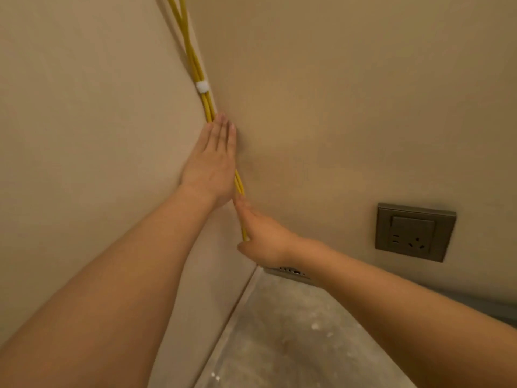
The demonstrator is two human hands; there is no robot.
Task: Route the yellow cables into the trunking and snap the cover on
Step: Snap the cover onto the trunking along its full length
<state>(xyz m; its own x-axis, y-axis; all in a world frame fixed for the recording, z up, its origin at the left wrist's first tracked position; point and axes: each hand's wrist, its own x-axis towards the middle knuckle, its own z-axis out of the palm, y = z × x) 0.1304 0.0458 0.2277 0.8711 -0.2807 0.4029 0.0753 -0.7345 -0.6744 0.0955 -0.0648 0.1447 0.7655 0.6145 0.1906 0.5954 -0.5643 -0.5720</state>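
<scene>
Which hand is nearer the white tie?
Left. The left hand lies flat over the yellow cables below the white tie; the right hand is farther down them, below the left.

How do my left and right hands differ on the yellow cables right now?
The left hand lies flat, fingers straight, pressing the yellow cables into the wall corner; the right hand pinches them between thumb and finger. The left hand sits higher, below the white tie; the right hand is lower, nearer the floor. Both touch the same cable run.
</scene>
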